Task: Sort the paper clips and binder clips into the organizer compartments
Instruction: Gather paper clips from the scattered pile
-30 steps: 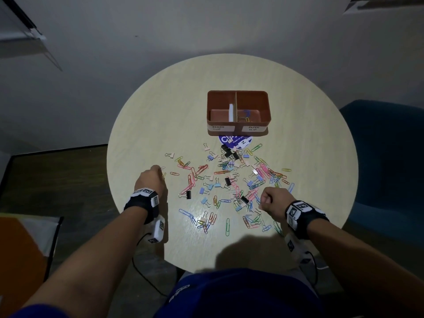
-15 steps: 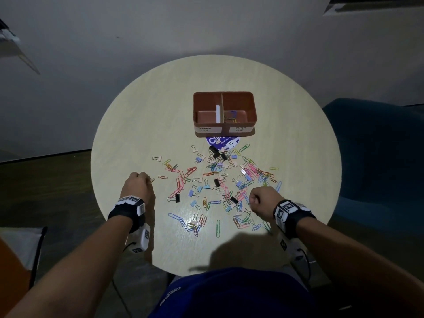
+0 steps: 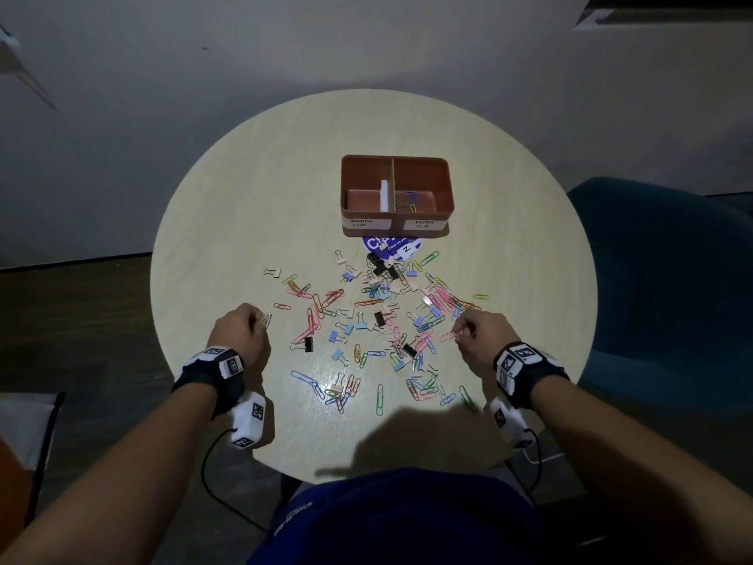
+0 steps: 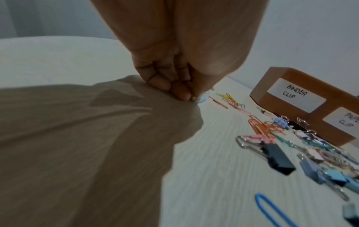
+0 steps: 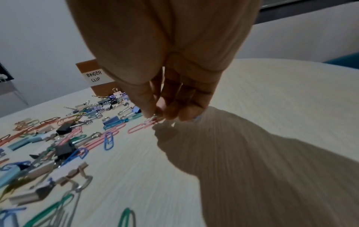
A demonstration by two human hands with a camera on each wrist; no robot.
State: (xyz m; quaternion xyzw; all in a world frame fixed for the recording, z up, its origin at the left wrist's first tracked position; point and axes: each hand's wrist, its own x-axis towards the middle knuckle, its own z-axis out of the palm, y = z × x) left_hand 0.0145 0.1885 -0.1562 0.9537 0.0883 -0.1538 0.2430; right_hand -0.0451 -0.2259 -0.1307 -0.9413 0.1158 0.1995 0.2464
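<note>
A brown two-compartment organizer stands mid-table, labelled BINDER CLIP on the left and PAPER CLIP on the right. A few paper clips lie in its right compartment. A mixed pile of coloured paper clips and binder clips is spread in front of it. My left hand is at the pile's left edge, its curled fingers pinching small paper clips. At the pile's right edge, my right hand pinches a pink paper clip just above the table.
The round pale wooden table has bare surface to the left, right and behind the organizer. A blue round sticker lies in front of the organizer. A blue chair stands at the right. Black binder clips lie among the pile.
My right hand has shifted toward the pile's right edge and now shows a pink clip in its fingertips. Clips now stick out of my left hand. The head view shifted.
</note>
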